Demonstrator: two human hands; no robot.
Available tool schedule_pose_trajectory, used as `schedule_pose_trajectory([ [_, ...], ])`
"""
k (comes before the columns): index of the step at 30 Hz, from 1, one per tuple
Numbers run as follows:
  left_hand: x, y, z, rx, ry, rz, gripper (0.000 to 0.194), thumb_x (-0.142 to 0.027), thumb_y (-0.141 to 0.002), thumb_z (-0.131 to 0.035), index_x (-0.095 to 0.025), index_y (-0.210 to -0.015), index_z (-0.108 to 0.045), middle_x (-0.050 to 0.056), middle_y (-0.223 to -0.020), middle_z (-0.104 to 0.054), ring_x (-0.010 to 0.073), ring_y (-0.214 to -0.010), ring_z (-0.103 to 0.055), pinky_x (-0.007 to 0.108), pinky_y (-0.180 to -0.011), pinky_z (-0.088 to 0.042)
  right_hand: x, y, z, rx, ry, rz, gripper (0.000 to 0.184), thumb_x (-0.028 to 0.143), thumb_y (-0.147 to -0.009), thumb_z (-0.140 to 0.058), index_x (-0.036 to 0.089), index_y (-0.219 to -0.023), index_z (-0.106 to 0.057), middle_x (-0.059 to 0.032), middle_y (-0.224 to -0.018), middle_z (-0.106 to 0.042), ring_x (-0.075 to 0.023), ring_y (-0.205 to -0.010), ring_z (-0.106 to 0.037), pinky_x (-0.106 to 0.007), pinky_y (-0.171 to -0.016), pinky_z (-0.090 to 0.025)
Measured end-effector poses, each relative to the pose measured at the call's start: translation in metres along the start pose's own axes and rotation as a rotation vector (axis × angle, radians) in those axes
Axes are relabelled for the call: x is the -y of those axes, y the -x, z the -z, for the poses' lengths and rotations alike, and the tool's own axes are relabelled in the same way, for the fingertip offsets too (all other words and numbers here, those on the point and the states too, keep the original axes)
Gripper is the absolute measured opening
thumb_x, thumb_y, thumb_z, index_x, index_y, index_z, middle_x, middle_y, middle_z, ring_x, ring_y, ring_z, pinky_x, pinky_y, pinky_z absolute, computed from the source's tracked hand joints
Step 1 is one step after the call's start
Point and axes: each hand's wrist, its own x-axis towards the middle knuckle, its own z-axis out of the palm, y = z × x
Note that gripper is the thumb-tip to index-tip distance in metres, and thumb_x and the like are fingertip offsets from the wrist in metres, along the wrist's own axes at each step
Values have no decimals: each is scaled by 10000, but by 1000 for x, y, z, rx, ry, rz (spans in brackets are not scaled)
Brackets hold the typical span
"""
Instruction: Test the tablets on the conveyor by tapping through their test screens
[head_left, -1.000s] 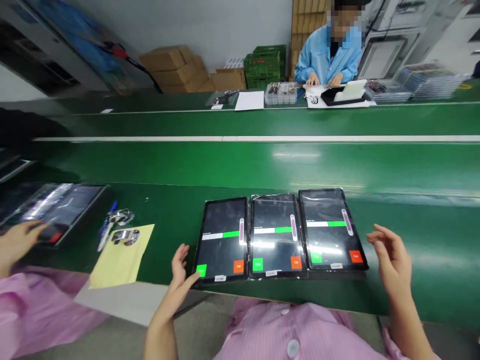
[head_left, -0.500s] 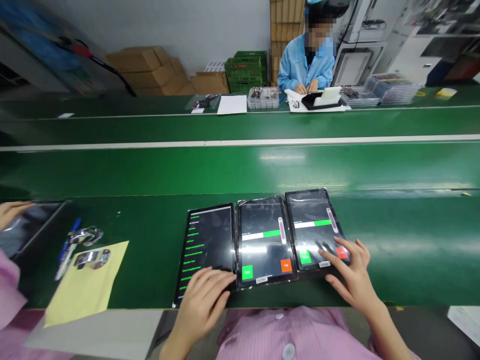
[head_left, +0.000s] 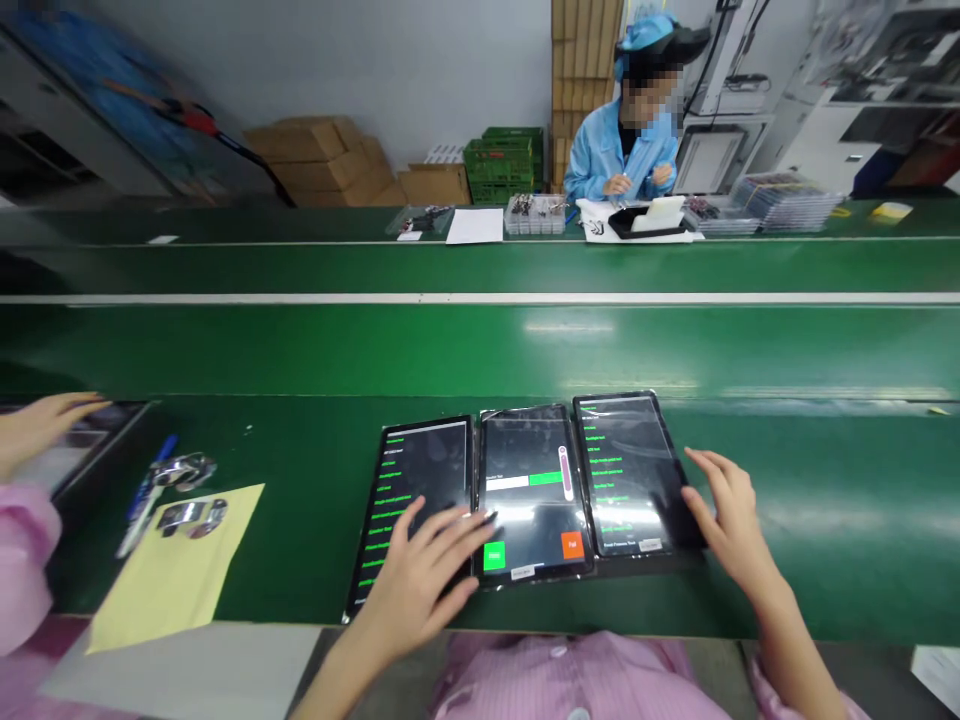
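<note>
Three black tablets lie side by side on the green bench in front of me. The left tablet point(head_left: 420, 480) shows a list of green text. The middle tablet point(head_left: 532, 480) shows a bar with a green square and an orange square. The right tablet point(head_left: 622, 460) shows a green text list too. My left hand point(head_left: 427, 575) lies with fingers spread on the lower part of the left tablet, its fingertips reaching the middle tablet's left edge. My right hand point(head_left: 724, 520) rests open at the right tablet's right edge.
A yellow sheet point(head_left: 172, 580) with small metal parts point(head_left: 180, 470) and a blue pen point(head_left: 146, 490) lies to the left. A neighbour's hand point(head_left: 37, 425) in a pink sleeve touches another tablet at far left. Across the green conveyor point(head_left: 480, 345) sits a person in blue point(head_left: 619, 150).
The right tablet's screen switched from the bar display to a green text list. My right hand slid off its screen to its right edge. My left hand spread and reached toward the middle tablet.
</note>
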Motion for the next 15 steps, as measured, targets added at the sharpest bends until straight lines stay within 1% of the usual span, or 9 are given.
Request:
schedule_pose_trajectory([
  [2,25,-18,-2,17,-27,180,411,-320,-950,-445,-277,-1348,-540,73,-1409,-565,262,-1304,-494,566,-1184,-128,-21,-26,-16,25,-207,-140,539,579,-965,-392,266,-1388,-509,-110,-1278,-562,-291,-1125,-546,-487,-1004,-435],
  [4,51,-46,-6,79,-57,398,403,-347,-951,-426,-250,-1317,-564,121,-1455,-510,313,-1352,-444,645,-1147,-155,-37,-54,-37,28,-407,-268,635,656,-915,-417,243,-1386,-520,-111,-1274,-590,-281,-1090,-585,-465,-997,-461],
  [6,70,-77,-11,157,-68,566,407,-346,-947,-415,-215,-1307,-556,166,-1457,-494,343,-1355,-436,718,-1111,-127,-46,-76,-55,7,-529,-344,706,708,-839,-481,208,-1326,-585,-119,-1240,-624,-296,-1118,-584,-475,-1039,-434],
  [7,76,-92,-13,191,-61,628,394,-344,-948,-408,-202,-1283,-560,177,-1416,-534,345,-1323,-472,744,-1098,-102,-47,-83,-61,-6,-566,-370,719,721,-801,-513,193,-1275,-626,-124,-1230,-635,-309,-1149,-571,-484,-1066,-409],
  [9,79,-114,-16,249,-55,716,359,-349,-943,-410,-174,-1205,-582,181,-1261,-642,338,-1213,-564,767,-1083,-53,-48,-88,-70,-17,-612,-425,713,728,-737,-559,179,-1173,-691,-128,-1232,-641,-332,-1197,-545,-493,-1098,-375],
  [11,75,-127,-18,287,-92,765,351,-358,-922,-437,-139,-1145,-595,189,-1123,-690,341,-1129,-609,762,-1085,-32,-50,-85,-74,1,-650,-498,705,731,-695,-570,189,-1121,-718,-116,-1235,-644,-347,-1207,-542,-490,-1091,-390],
  [12,72,-130,-20,296,-127,772,363,-356,-908,-450,-120,-1143,-594,205,-1100,-690,349,-1123,-611,749,-1094,-32,-52,-83,-75,3,-646,-531,711,736,-663,-582,195,-1100,-728,-110,-1220,-653,-356,-1207,-541,-490,-1092,-391],
  [15,68,-135,-24,310,-201,782,401,-324,-881,-449,-95,-1178,-591,235,-1083,-687,358,-1125,-612,703,-1125,-26,-66,-79,-80,13,-632,-573,732,748,-594,-594,219,-1080,-738,-88,-1231,-650,-372,-1245,-510,-474,-1119,-359],
])
